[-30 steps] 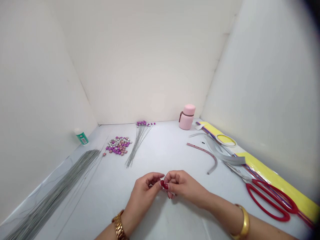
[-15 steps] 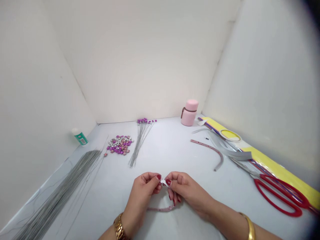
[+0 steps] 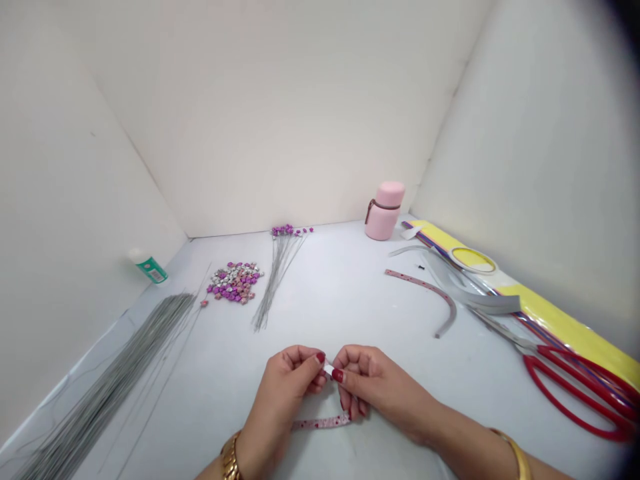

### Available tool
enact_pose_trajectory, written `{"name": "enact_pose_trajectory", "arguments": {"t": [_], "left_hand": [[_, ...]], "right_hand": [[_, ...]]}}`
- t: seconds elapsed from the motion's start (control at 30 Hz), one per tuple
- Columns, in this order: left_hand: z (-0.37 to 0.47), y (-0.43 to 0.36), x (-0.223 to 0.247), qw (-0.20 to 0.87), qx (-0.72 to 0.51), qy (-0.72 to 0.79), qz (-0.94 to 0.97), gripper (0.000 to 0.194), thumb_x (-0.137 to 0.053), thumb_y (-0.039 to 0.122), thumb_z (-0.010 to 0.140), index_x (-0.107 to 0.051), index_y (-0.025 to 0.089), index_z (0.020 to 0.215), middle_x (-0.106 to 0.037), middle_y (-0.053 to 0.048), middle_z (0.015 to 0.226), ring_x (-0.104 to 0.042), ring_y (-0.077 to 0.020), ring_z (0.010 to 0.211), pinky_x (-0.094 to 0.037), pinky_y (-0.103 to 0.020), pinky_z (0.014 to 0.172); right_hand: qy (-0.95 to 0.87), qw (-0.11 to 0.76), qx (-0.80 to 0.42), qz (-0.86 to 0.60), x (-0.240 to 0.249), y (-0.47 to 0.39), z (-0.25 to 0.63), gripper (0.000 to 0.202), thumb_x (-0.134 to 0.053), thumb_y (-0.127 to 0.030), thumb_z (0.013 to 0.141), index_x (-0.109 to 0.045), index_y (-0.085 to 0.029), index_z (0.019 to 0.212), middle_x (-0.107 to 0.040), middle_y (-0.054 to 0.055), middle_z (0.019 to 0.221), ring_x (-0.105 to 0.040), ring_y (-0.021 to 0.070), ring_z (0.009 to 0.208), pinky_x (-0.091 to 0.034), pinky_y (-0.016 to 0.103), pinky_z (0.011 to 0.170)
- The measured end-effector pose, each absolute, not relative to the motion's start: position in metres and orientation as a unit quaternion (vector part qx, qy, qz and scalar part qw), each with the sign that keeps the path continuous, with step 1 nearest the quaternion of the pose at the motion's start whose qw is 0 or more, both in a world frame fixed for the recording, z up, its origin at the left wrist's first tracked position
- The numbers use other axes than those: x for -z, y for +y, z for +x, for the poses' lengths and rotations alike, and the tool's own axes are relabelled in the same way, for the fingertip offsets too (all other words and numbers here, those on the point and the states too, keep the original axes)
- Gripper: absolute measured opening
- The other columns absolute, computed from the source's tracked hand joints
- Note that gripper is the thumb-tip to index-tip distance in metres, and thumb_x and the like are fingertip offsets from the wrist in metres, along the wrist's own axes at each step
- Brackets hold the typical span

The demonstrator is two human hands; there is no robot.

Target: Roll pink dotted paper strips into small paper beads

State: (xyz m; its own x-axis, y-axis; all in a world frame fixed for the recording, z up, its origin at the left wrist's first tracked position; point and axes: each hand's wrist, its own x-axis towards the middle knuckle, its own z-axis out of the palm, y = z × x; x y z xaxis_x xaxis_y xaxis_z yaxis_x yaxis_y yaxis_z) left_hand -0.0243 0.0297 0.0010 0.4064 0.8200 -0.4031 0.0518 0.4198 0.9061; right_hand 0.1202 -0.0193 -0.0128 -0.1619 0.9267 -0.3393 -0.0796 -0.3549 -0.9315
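Note:
My left hand (image 3: 293, 381) and my right hand (image 3: 374, 385) meet low in the middle, both closed in a pinch. Between the thumbs and fingers they grip the white end of a paper strip (image 3: 329, 369). Below them hangs a pink, dark-spotted length of strip (image 3: 323, 423), running from near my right fingers to behind my left hand. It looks like the same strip, though my fingers hide where the parts join. A pile of small purple, silver and pink folded stars (image 3: 235, 281) lies left of my hands.
On the left are a bundle of thin wires (image 3: 110, 373) and a green-and-white glue bottle (image 3: 151, 269). Wires topped with purple stars (image 3: 283, 267) lie behind. Rightward are a pink flask (image 3: 385, 210), a loose strip (image 3: 425, 285), a tape roll (image 3: 473, 260) and red-handled scissors (image 3: 575, 393).
My fingers have shifted slightly on the strip, and its white end now looks narrower and flatter between them. The whole view has turned a little, moving the background things.

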Motion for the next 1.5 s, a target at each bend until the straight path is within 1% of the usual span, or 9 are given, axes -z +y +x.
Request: {"name": "enact_pose_trajectory", "arguments": {"t": [0.23,0.43,0.57,0.8,0.93,1.1,1.27,1.4,1.5], "left_hand": [[-0.023,0.028,0.002,0.688,-0.273,0.463,0.488,0.015,-0.06,0.026,0.07,-0.062,0.012,0.07,-0.058,0.002,0.053,-0.05,-0.0097,0.052,-0.038,-0.019,0.053],[-0.026,0.029,0.001,0.705,-0.261,0.442,0.488,0.017,-0.062,0.025,0.07,-0.062,0.011,0.08,-0.06,0.001,0.06,-0.051,-0.0087,0.057,-0.039,-0.018,0.056],[-0.025,0.029,0.003,0.687,-0.271,0.461,0.492,0.015,-0.062,0.023,0.07,-0.061,0.01,0.078,-0.059,0.002,0.058,-0.05,-0.0082,0.055,-0.038,-0.017,0.054],[-0.025,0.028,0.001,0.685,-0.272,0.46,0.496,0.019,-0.062,0.023,0.07,-0.062,0.011,0.086,-0.063,0.0,0.066,-0.054,-0.0096,0.061,-0.042,-0.019,0.06],[-0.026,0.029,-0.002,0.684,-0.266,0.465,0.496,0.015,-0.062,0.023,0.07,-0.063,0.011,0.08,-0.06,0.002,0.059,-0.053,-0.0086,0.057,-0.041,-0.018,0.056],[-0.026,0.024,0.004,0.608,-0.304,0.471,0.562,0.016,-0.062,0.028,0.07,-0.064,0.013,0.077,-0.067,-0.002,0.069,-0.059,-0.0128,0.064,-0.046,-0.02,0.06],[-0.026,0.02,0.008,0.555,-0.341,0.458,0.605,0.019,-0.06,0.026,0.072,-0.063,0.015,0.087,-0.069,-0.003,0.076,-0.062,-0.015,0.069,-0.049,-0.022,0.064],[-0.025,0.022,0.008,0.568,-0.326,0.465,0.596,0.015,-0.06,0.028,0.071,-0.063,0.014,0.076,-0.068,-0.004,0.069,-0.062,-0.0154,0.065,-0.05,-0.023,0.059],[-0.027,0.022,0.009,0.52,-0.349,0.455,0.633,0.008,-0.059,0.022,0.073,-0.062,0.015,0.075,-0.067,-0.003,0.069,-0.062,-0.0146,0.064,-0.05,-0.023,0.058]], "right_hand": [[-0.396,0.405,-0.622,-0.541,0.015,-0.02,0.116,0.017,-0.054,-0.03,0.077,-0.054,-0.015,0.07,-0.054,-0.005,0.046,-0.043,0.0046,0.035,-0.026,0.015,0.037],[-0.392,0.421,-0.625,-0.527,0.013,-0.021,0.117,0.02,-0.055,-0.033,0.077,-0.055,-0.015,0.071,-0.053,-0.004,0.046,-0.042,0.0046,0.037,-0.027,0.015,0.038],[-0.412,0.414,-0.615,-0.53,0.012,-0.022,0.116,0.018,-0.054,-0.033,0.077,-0.054,-0.015,0.073,-0.051,-0.006,0.048,-0.039,0.0046,0.035,-0.029,0.015,0.036],[-0.411,0.413,-0.604,-0.544,0.012,-0.022,0.118,0.015,-0.054,-0.03,0.078,-0.054,-0.016,0.072,-0.047,-0.007,0.045,-0.031,0.0041,0.036,-0.022,0.016,0.036],[-0.406,0.414,-0.603,-0.547,0.011,-0.022,0.117,0.016,-0.055,-0.03,0.077,-0.055,-0.016,0.071,-0.048,-0.006,0.045,-0.031,0.0038,0.035,-0.022,0.016,0.036],[-0.368,0.43,-0.626,-0.536,0.009,-0.023,0.114,0.019,-0.056,-0.032,0.077,-0.054,-0.015,0.07,-0.054,-0.004,0.047,-0.037,0.0037,0.034,-0.021,0.016,0.037],[-0.347,0.461,-0.634,-0.515,0.007,-0.024,0.113,0.02,-0.059,-0.032,0.076,-0.057,-0.013,0.071,-0.057,-0.002,0.05,-0.04,0.0036,0.038,-0.022,0.017,0.04],[-0.354,0.464,-0.624,-0.519,0.009,-0.024,0.113,0.021,-0.06,-0.033,0.075,-0.059,-0.012,0.071,-0.056,-0.003,0.05,-0.04,0.0037,0.039,-0.023,0.017,0.04],[-0.355,0.465,-0.619,-0.524,0.009,-0.024,0.112,0.021,-0.061,-0.033,0.074,-0.06,-0.012,0.071,-0.055,-0.003,0.05,-0.04,0.0039,0.039,-0.023,0.017,0.04]]}}
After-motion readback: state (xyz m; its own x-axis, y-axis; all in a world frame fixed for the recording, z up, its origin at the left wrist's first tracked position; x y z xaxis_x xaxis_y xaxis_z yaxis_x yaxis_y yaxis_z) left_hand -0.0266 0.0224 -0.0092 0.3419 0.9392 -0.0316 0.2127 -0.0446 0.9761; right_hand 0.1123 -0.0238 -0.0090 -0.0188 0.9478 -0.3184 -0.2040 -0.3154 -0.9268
